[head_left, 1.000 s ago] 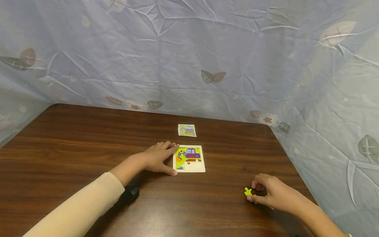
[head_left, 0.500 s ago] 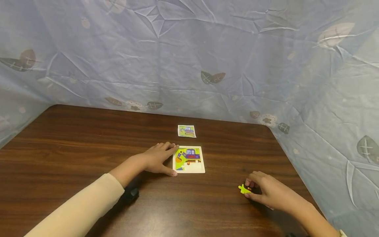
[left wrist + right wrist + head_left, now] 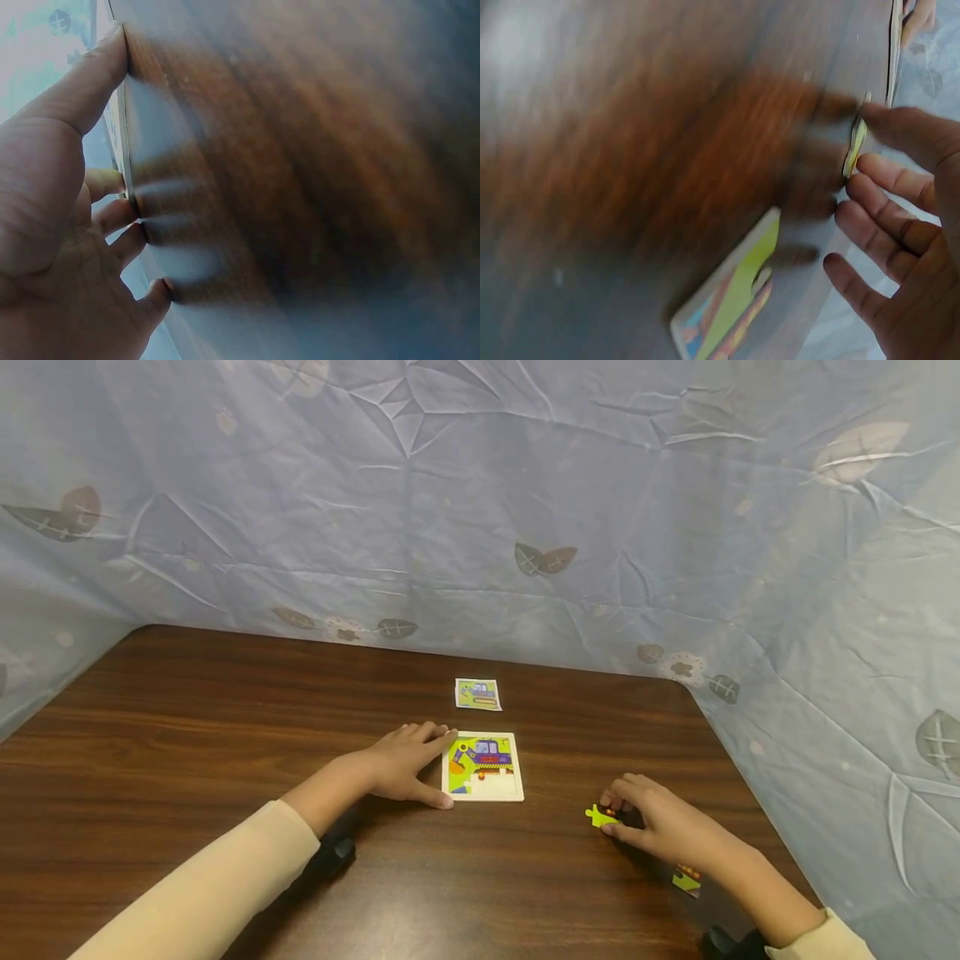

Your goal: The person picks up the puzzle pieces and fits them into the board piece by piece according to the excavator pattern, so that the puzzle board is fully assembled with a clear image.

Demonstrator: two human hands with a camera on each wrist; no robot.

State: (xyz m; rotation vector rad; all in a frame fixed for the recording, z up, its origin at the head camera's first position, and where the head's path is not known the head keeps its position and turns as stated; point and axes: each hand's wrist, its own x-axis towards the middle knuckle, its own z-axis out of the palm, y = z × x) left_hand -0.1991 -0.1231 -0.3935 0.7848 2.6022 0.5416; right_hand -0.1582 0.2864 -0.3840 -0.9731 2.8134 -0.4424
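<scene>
A square jigsaw puzzle board (image 3: 497, 788) with a white frame lies mid-table, showing a purple digger on green; its lower right part is bare white. My left hand (image 3: 408, 764) rests at the board's left edge, fingers spread, thumb at the near corner and index finger at the far one. Right of the board, my right hand (image 3: 660, 818) pinches a yellow-green puzzle piece (image 3: 598, 816) between thumb and fingers, low over the table. In the right wrist view that piece (image 3: 855, 146) appears nearly edge-on. Another puzzle piece (image 3: 687, 881) lies on the table beneath the right wrist.
A small picture card (image 3: 477, 694) of the same digger lies behind the board. The brown wooden table (image 3: 225, 718) meets a grey-blue patterned cloth (image 3: 450, 510) at its back and sides. Dark devices sit at both wrists.
My right hand has moved left and slightly away from me, carrying the puzzle piece toward the board. This uncovers the other piece under the wrist. The left hand stays at the board.
</scene>
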